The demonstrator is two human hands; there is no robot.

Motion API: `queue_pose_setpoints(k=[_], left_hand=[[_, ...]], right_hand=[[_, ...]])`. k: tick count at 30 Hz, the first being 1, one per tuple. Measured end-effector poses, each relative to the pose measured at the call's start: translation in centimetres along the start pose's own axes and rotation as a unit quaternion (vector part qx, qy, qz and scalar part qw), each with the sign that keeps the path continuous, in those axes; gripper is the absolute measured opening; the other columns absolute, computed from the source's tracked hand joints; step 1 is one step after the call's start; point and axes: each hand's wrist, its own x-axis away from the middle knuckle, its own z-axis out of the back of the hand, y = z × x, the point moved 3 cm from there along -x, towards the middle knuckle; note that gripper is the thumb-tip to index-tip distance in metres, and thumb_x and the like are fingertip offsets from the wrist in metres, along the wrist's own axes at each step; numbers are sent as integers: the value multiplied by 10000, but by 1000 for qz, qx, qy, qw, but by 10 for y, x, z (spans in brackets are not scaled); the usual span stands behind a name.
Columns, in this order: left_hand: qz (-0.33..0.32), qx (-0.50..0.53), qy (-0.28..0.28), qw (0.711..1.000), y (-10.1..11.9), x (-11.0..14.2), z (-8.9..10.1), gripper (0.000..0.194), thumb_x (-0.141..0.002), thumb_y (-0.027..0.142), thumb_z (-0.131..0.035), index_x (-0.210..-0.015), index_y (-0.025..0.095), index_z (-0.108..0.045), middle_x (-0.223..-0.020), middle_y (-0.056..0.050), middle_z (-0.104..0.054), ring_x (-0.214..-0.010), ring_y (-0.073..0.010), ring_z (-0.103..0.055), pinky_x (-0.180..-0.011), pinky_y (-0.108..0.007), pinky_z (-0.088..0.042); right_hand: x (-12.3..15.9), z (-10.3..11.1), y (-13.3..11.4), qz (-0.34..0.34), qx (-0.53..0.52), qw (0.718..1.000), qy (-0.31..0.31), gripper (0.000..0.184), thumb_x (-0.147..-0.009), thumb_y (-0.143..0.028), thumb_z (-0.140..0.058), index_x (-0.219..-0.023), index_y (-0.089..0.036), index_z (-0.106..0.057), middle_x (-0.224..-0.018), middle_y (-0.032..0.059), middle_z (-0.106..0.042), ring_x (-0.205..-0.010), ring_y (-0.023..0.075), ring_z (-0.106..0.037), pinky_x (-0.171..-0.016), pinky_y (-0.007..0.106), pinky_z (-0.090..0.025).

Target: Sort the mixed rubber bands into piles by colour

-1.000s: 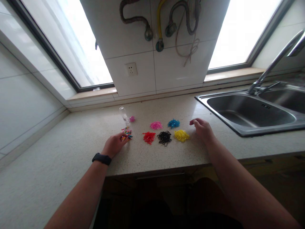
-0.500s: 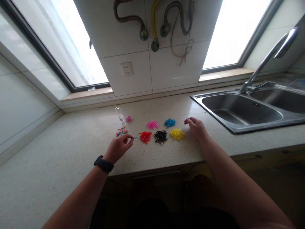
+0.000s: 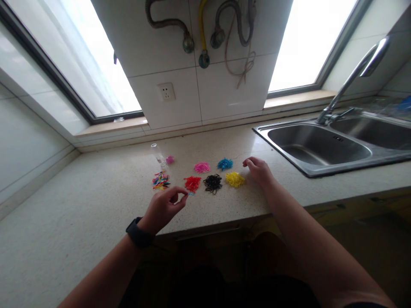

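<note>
While the left hand (image 3: 165, 207) pinches a small blue band (image 3: 191, 193) beside the red pile (image 3: 192, 183), the blue pile (image 3: 225, 164) lies rightward and farther off, nearer the right hand (image 3: 259, 170), whose grip is unclear.

Pinched blue band (image 3: 190, 193) near loose red pile (image 3: 192, 184), multicoloured pile (image 3: 161, 181) farther left

The left forearm (image 3: 105, 269), bare, slants up and inward from the lower left, and the left hand (image 3: 163, 208) reaches toward the right. Its thumb and index finger bend toward each other and meet at the tips in a pinch, with a small gap between them farther back. The right forearm (image 3: 311, 222), also bare, slants up and inward from the lower right. The right hand (image 3: 260, 172) points leftward, back facing up, fingers loosely bent, farther forward than the left hand.
</note>
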Motion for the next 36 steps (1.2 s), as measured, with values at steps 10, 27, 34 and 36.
queue_pose_setpoints(k=[10, 27, 34, 36], left_hand=[[-51, 15, 4, 999, 19, 4, -1, 60, -872, 211, -629, -898, 194, -682, -565, 81, -378, -510, -74, -360, -527, -195, -304], [7, 158, -10, 987, 40, 3, -24, 103, -878, 269, -635, -900, 170, -657, -554, 86, -308, -495, -76, -270, -475, -200, -241], [22, 151, -36, 988, 42, -13, -37, 161, -889, 320, -631, -917, 167, -673, -578, 75, -323, -524, -86, -293, -505, -213, -261], [25, 147, -33, 988, 43, -25, -41, 184, -890, 339, -629, -921, 164, -677, -582, 71, -336, -530, -88, -309, -510, -214, -270]], right_hand=[[-2, -3, 2, -19, 25, 999, -11, 293, -838, -335, -457, -784, -211, -717, -798, 30, -730, -741, 170, -624, -729, 274, -420], [0, -7, -6, -32, 73, 996, -31, 289, -859, -335, -450, -797, -235, -715, -807, 33, -732, -745, 169, -620, -646, 261, -360], [0, -8, -10, -47, 115, 991, -39, 294, -870, -346, -443, -827, -245, -716, -841, 43, -734, -751, 174, -620, -618, 263, -337], [1, -8, -12, -55, 130, 989, -41, 298, -875, -353, -441, -845, -248, -719, -866, 45, -737, -755, 176, -620, -607, 266, -331]])
